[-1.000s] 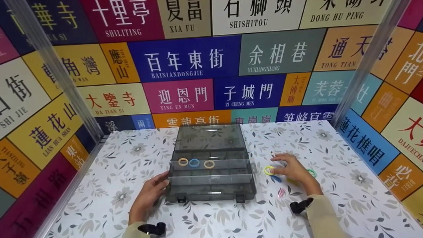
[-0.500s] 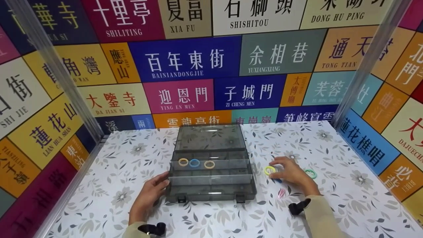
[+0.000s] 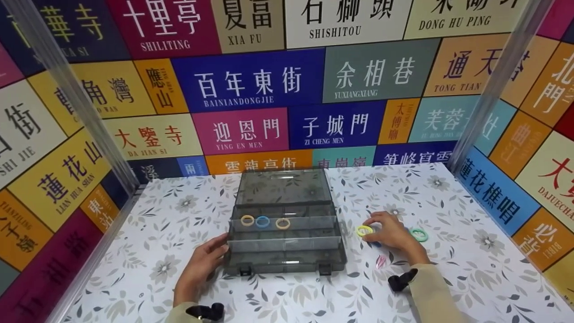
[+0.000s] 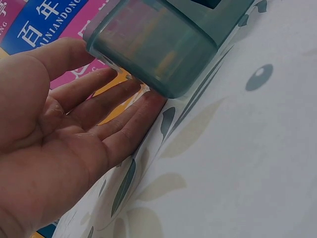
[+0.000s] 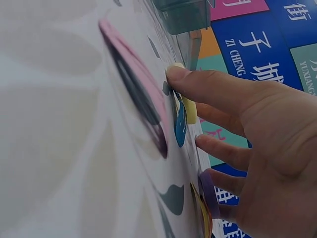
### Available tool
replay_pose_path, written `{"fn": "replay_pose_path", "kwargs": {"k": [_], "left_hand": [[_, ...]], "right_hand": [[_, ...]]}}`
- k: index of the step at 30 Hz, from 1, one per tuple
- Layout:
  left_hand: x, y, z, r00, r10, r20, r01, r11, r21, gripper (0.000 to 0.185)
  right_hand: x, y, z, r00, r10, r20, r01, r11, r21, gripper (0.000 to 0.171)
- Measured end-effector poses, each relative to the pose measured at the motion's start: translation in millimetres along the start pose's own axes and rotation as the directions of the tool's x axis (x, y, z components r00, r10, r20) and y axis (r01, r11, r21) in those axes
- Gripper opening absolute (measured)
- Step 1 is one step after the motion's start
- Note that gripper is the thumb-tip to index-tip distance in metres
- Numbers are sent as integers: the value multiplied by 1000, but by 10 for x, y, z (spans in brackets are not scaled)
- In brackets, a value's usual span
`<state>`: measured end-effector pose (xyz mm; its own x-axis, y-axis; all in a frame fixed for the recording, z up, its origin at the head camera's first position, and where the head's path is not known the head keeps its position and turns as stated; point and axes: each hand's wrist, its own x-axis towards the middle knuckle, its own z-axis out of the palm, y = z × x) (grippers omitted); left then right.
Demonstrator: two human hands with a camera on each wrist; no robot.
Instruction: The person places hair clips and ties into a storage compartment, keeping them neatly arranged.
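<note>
A smoky clear plastic compartment box (image 3: 287,264) stands on the table with its lid (image 3: 284,187) raised. An orange hair tie (image 3: 247,220), a blue hair tie (image 3: 263,221) and a tan one lie in its compartments. My left hand (image 3: 204,260) rests against the box's left side; in the left wrist view its nearly straight fingers (image 4: 114,106) touch the wall. Right of the box, my right hand (image 3: 389,231) pinches a yellow hair tie (image 3: 360,232) between thumb and index finger. Its other fingers are spread in the right wrist view, above a purple ring (image 5: 210,193).
A pink hair clip (image 3: 380,261) lies nearer the person, and a green hair tie (image 3: 420,234) to the right. A blue clip (image 5: 181,124) and a yellow one (image 5: 203,213) are partly hidden by the right hand. Sign-printed walls (image 3: 249,80) enclose the table.
My right hand has shifted slightly left and drawn its thumb and index finger together on the yellow hair tie. The left hand stays at the box.
</note>
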<state>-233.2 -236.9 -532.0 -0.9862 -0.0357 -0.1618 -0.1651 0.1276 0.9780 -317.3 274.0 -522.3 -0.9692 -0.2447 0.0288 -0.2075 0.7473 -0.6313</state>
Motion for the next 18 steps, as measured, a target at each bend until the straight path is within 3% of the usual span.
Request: {"fn": "replay_pose_path", "kwargs": {"k": [12,18], "left_hand": [[-11,5,1,1000,1,11,-1,1000,-21,48],[-23,16,5,1000,-7,10,7,1000,-21,47]], "right_hand": [[19,-34,2,995,-44,-87,48,997,52,30],[16,-131,-43,997,-7,-79,12,997,72,27]]}}
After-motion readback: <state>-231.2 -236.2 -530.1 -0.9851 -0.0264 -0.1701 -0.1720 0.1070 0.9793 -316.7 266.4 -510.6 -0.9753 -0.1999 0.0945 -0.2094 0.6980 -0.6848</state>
